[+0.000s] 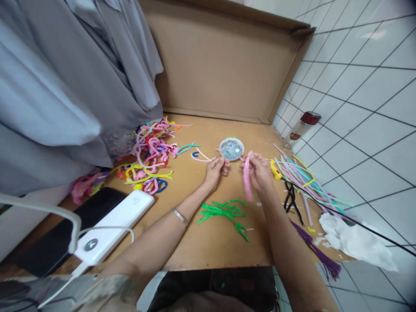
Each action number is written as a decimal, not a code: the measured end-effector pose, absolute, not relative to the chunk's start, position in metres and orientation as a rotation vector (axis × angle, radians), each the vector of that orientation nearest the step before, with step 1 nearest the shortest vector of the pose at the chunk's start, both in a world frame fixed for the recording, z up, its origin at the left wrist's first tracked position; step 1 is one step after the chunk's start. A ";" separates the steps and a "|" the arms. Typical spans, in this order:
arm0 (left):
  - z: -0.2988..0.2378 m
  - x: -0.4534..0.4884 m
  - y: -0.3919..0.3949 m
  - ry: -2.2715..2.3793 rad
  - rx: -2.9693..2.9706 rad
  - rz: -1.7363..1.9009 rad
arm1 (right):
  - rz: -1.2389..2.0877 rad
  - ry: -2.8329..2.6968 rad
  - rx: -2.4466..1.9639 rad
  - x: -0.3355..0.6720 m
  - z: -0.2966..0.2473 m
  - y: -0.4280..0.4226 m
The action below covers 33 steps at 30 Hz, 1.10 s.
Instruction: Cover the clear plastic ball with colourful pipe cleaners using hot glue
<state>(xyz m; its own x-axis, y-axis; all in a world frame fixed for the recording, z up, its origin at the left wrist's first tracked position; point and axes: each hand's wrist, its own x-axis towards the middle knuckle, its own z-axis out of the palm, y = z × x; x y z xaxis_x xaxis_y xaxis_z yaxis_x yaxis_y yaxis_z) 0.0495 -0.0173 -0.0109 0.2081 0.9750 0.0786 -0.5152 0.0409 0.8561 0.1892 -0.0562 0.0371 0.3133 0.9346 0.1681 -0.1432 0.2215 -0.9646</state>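
My right hand (260, 171) is closed on a pink pipe cleaner (247, 180), which hangs down between the hands and is slightly blurred at its lower end. My left hand (215, 174) has its fingers pinched together; what they hold, if anything, is too small to make out. Just beyond the left fingertips lies a round, pink-rimmed piece (232, 149) with a shiny, pale blue middle. Bent pink and blue pipe cleaner pieces (202, 156) lie left of it. Closer to my body, between the forearms, is a loose bunch of green pipe cleaners (222, 211).
Tangled coloured pipe cleaners (152, 149) pile up at left, near a white power bank (117, 225). At right are a yellow tool (275, 170), straight pipe cleaners (297, 175), a red-lidded bottle (302, 126) and white tissue (354, 242). A cardboard panel (224, 60) stands behind.
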 end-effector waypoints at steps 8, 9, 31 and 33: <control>-0.012 0.050 -0.013 0.739 0.910 1.301 | 0.158 -2.126 -2.148 0.187 0.046 -0.069; -0.011 0.050 -0.013 0.742 0.911 1.298 | 0.123 -2.195 -2.210 0.184 0.046 -0.070; -0.014 0.051 -0.012 0.716 0.948 1.297 | -0.052 -2.384 -2.317 0.179 0.041 -0.066; -0.015 0.051 -0.011 0.710 0.949 1.301 | -0.049 -2.391 -2.286 0.179 0.041 -0.066</control>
<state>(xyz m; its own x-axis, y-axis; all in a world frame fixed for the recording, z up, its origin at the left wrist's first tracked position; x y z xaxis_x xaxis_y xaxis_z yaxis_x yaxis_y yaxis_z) 0.0511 -0.0115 -0.0145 0.1576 0.9845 0.0767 -0.4675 0.0059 0.8840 0.1790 -0.0657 0.0414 -0.0377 0.9943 -0.0997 0.9894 0.0511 0.1360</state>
